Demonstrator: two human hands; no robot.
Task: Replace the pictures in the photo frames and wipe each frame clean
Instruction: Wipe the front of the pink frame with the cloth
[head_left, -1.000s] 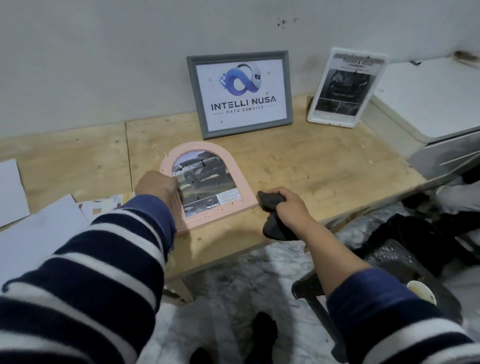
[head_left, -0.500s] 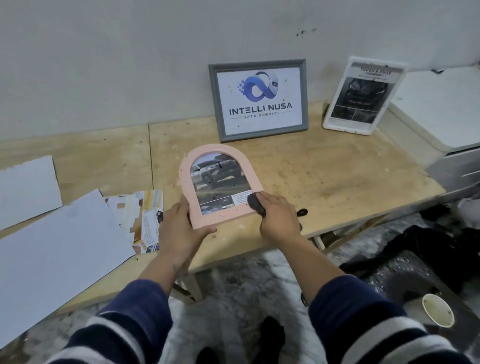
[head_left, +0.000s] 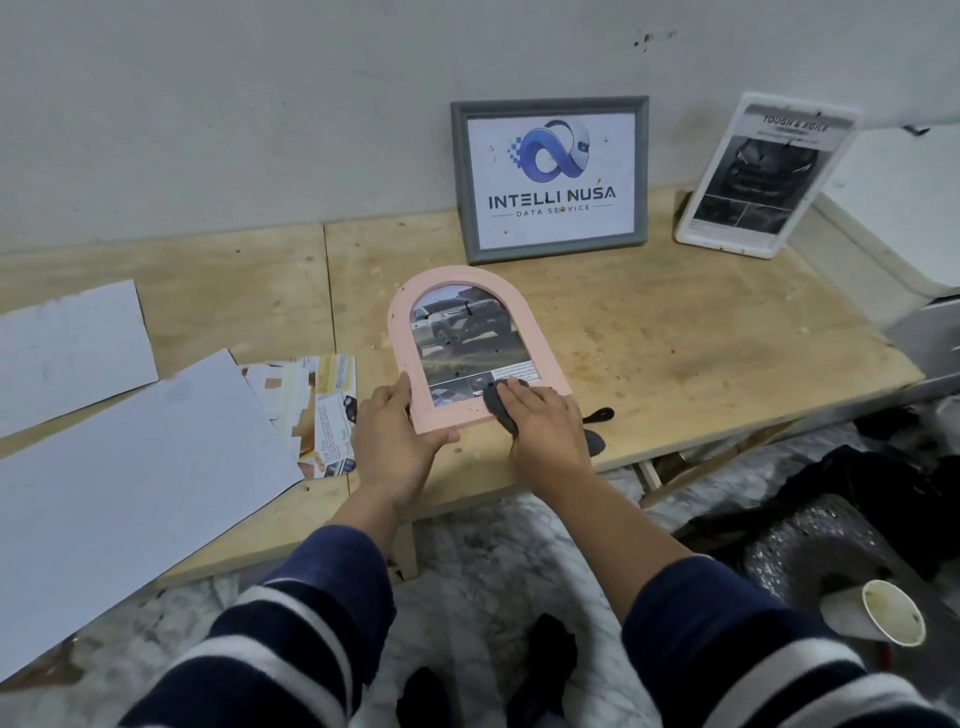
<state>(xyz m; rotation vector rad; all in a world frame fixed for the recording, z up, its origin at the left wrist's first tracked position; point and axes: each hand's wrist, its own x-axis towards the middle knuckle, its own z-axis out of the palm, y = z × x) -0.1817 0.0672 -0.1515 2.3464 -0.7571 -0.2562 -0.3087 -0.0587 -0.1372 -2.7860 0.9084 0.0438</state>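
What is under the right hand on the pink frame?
A dark cloth lies under the right hand, on the pink frame's lower glass. The picture's corner beneath is hidden.

Both arms are reaching forward, striped sleeves pushed up off the forearms. The left hand (head_left: 395, 436) is gripping the lower left corner of the pink frame (head_left: 402, 332), thumb lying along its side edge. The right hand (head_left: 545, 421) is pressing a dark cloth (head_left: 497, 408) down flat, fingers together and pointing forward.
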